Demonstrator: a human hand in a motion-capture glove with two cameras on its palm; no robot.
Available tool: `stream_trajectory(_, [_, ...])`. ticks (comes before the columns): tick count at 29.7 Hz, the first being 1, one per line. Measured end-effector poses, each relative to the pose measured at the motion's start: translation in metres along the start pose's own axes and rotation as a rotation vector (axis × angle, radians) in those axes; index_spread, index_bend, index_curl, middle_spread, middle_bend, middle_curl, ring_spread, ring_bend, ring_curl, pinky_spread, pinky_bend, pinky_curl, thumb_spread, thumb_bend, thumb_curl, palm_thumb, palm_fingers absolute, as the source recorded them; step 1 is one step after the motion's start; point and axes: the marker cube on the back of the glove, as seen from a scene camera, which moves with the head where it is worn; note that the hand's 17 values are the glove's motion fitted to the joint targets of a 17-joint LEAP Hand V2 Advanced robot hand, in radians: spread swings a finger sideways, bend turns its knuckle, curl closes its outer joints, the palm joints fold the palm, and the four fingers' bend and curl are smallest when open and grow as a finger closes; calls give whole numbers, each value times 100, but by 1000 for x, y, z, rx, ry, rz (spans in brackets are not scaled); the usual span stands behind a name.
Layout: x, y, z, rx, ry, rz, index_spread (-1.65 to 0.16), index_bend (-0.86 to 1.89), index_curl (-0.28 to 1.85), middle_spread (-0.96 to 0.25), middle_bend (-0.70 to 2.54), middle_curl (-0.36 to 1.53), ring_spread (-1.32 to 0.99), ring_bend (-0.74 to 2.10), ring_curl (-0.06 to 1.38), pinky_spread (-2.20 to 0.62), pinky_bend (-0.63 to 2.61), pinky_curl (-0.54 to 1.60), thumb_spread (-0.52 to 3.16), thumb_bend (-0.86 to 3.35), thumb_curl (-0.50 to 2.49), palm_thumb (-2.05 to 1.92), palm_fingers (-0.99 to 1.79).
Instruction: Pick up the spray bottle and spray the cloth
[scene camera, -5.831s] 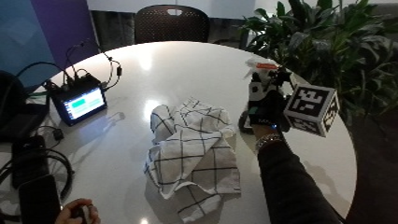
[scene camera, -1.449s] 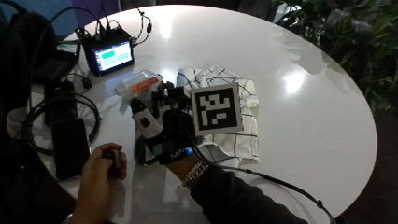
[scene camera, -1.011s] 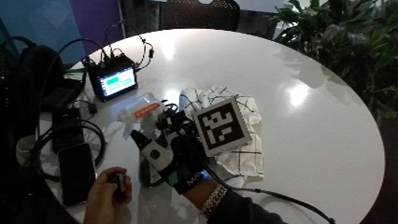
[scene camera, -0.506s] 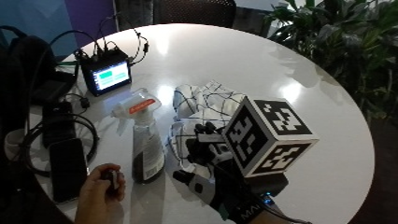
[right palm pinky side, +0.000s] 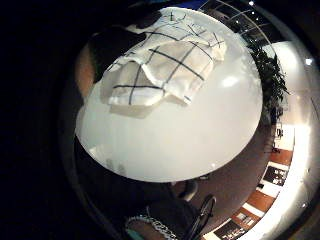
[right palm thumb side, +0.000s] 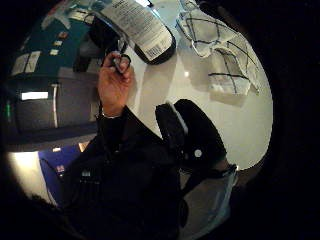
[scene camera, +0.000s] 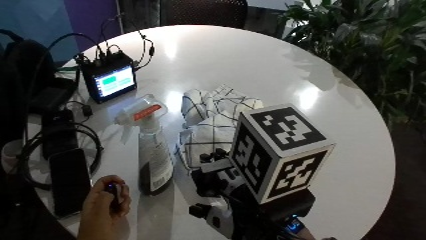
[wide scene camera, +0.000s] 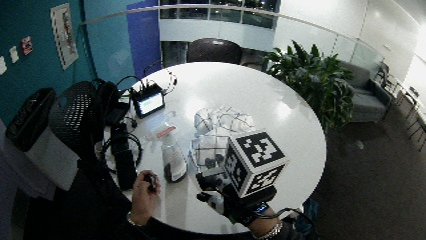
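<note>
The spray bottle (scene camera: 152, 152) now stands upright on the white worktop (scene camera: 346, 130), just beside the checked cloth (scene camera: 213, 122) and between it and the black phone (scene camera: 70, 180). Moments ago the gloved right hand (scene camera: 223, 197) was at the bottle; now it is apart from the bottle, near the worktop's edge on the cloth's side, and nothing is in it. How wide its fingers are I cannot tell, because the hand is mostly hidden from the outside. The palm views agree: one shows only the cloth and bare worktop, the other shows the bottle standing free near the bare left hand (scene camera: 103, 210), which holds a small dark object. I judge that the spraying is finished and the bottle has been put back.
</note>
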Motion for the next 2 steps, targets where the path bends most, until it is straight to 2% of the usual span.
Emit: stream_trajectory(2, [-1, -1, 1, -4, -7, -5, -36, 16, 32, 2, 20, 38, 3, 36, 32, 27, 36, 32, 123, -2, 33, 55, 34])
